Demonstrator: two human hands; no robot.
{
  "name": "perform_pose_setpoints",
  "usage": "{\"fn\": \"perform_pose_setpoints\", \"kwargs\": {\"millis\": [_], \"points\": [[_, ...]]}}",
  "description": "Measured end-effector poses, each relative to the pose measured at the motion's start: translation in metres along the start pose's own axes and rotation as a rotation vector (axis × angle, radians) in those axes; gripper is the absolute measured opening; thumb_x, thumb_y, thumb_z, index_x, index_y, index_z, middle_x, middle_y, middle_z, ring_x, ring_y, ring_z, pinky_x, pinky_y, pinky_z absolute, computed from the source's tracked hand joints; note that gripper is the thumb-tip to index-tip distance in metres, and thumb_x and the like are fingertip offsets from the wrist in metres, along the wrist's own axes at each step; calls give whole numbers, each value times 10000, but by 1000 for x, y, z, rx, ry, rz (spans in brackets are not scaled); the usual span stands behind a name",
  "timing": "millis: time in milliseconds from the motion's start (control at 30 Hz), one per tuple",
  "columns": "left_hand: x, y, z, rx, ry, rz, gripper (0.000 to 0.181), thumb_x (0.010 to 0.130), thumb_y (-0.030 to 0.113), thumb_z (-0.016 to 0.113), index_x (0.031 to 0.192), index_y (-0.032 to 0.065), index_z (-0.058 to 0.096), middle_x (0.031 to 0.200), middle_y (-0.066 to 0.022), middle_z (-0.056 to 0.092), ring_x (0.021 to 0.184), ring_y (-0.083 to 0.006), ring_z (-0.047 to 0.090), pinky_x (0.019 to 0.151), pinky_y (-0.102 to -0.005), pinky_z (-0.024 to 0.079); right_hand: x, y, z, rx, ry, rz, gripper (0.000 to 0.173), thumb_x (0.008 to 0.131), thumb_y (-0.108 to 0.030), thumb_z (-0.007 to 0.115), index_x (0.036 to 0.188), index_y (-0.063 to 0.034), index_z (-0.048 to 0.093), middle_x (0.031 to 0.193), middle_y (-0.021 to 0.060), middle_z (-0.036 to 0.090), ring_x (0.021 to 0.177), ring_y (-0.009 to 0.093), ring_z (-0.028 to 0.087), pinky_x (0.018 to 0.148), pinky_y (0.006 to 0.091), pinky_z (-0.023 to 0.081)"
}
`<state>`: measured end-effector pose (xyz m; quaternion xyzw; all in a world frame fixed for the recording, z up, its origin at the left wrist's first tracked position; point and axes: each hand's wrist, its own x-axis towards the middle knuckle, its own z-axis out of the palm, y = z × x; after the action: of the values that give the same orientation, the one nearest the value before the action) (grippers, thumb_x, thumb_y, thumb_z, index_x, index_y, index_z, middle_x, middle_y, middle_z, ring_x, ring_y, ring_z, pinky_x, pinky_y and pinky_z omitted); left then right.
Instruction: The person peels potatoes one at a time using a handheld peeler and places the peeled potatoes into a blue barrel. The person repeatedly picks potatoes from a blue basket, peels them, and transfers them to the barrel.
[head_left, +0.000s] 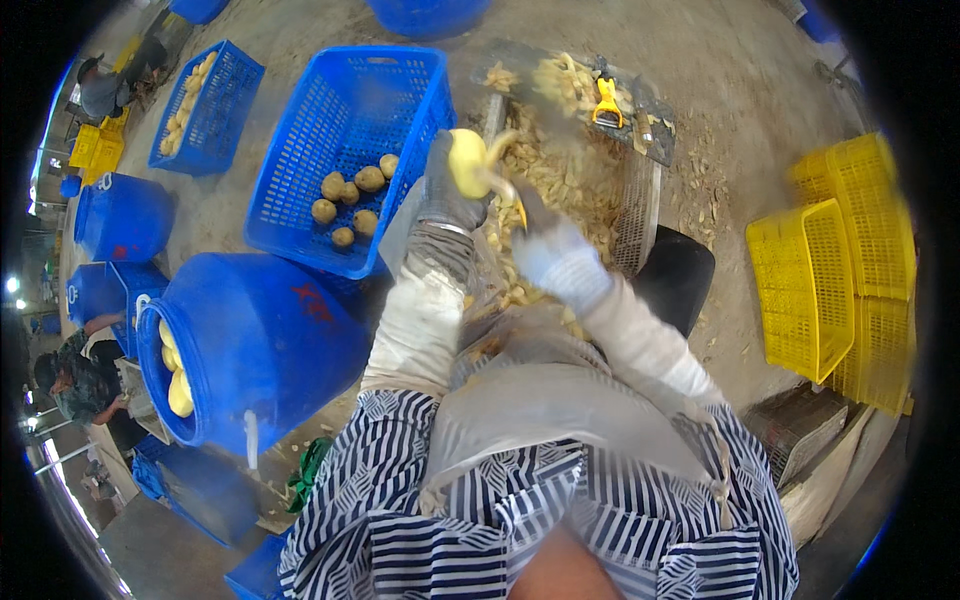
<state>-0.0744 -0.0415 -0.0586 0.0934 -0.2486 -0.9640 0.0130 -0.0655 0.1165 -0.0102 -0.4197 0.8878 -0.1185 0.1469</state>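
My gloved left hand (454, 199) grips a peeled yellow potato (468, 161) above the near edge of a crate of peelings. In my gloved right hand (555, 247) is a peeler with a yellow part (522, 214), its far end close against the potato and blurred. A strip of peel (499, 146) curls off the potato's right side. Beneath both hands, potato peelings (570, 184) fill the grey plastic crate (637, 214). To the left, a blue plastic crate (300, 135) holds several unpeeled potatoes (369, 178).
A blue barrel (255, 337) with peeled potatoes (177, 375) stands at left. Another yellow peeler (607, 105) lies on a peel-strewn board (652, 135). Yellow crates (802, 292) are stacked at right. Two people (82, 382) are at the far left. A black seat-like object (671, 274) sits beside the peelings crate.
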Motion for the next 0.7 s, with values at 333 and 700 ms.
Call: {"fn": "perform_pose_setpoints", "kwargs": {"millis": [333, 700], "points": [[-8, 0, 11, -38, 178, 105, 439, 796, 418, 477, 1027, 45, 445, 905, -125, 529, 744, -261, 555, 645, -385, 504, 45, 2, -48, -22, -303, 98, 209, 770, -159, 430, 820, -75, 614, 734, 195, 590, 710, 341, 588, 646, 398, 492], [-10, 6, 24, 6, 185, 95, 352, 761, 320, 543, 986, 61, 462, 900, -101, 509, 823, -240, 530, 715, -375, 480, 28, 12, -36, -254, -87, -56, 170, 721, -150, 514, 833, -60, 604, 718, 143, 612, 712, 275, 605, 600, 354, 486]]}}
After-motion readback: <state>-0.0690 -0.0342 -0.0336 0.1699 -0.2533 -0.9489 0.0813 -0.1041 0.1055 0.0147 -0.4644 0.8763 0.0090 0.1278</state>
